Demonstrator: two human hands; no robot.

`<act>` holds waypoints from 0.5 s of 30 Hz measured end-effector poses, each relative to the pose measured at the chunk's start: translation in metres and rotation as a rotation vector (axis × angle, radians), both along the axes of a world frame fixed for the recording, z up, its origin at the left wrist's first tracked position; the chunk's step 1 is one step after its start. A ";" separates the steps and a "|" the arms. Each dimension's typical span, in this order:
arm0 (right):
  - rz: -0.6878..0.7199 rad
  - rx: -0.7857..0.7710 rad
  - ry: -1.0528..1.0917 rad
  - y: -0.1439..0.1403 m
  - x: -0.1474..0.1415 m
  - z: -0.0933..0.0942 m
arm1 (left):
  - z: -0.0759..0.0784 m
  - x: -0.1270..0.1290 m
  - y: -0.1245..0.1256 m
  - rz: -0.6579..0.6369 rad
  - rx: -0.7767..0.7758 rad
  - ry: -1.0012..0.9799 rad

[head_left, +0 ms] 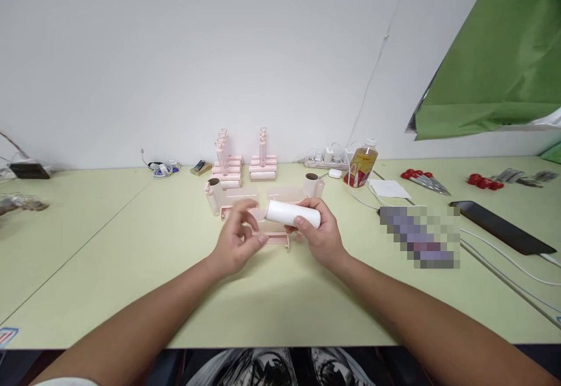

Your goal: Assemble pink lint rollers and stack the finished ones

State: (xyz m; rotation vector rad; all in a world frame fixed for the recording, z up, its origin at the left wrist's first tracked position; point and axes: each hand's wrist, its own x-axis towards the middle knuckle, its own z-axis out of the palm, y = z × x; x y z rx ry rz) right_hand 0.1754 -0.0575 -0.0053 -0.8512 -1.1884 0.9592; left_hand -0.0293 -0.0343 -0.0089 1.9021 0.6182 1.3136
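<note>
A white lint-roller paper roll (294, 214) is in my right hand (323, 231), lying nearly level with its left end toward my other hand. Just left of that end, my left hand (239, 239) is open, its fingers curved and apart with nothing seen between them. Below and behind my hands lie pink lint-roller parts, among them a pink frame piece (277, 239) partly hidden by my fingers. Two more paper rolls stand upright behind, a left roll (214, 187) and a right roll (311, 185), each beside a pink handle. Clear covers (240, 194) lie between them.
Pink lint rollers (227, 169) stand in two groups by the wall. To the right are a drink bottle (362, 164), a power strip (324, 163), white cables, a black phone (499, 225) and red-handled tools (423, 179). A coiled cable (162, 170) lies back left.
</note>
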 end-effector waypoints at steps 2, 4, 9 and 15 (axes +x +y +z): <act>-0.020 0.005 0.006 0.000 0.001 0.002 | 0.002 -0.002 -0.002 -0.119 0.025 0.129; -0.029 0.000 0.004 0.001 0.001 0.002 | 0.002 -0.002 -0.004 -0.086 0.045 0.153; 0.019 0.004 -0.147 -0.001 0.002 -0.002 | 0.004 -0.001 -0.001 0.162 0.346 0.250; 0.325 0.090 -0.232 -0.012 -0.005 -0.003 | 0.010 -0.005 -0.003 0.120 0.465 0.563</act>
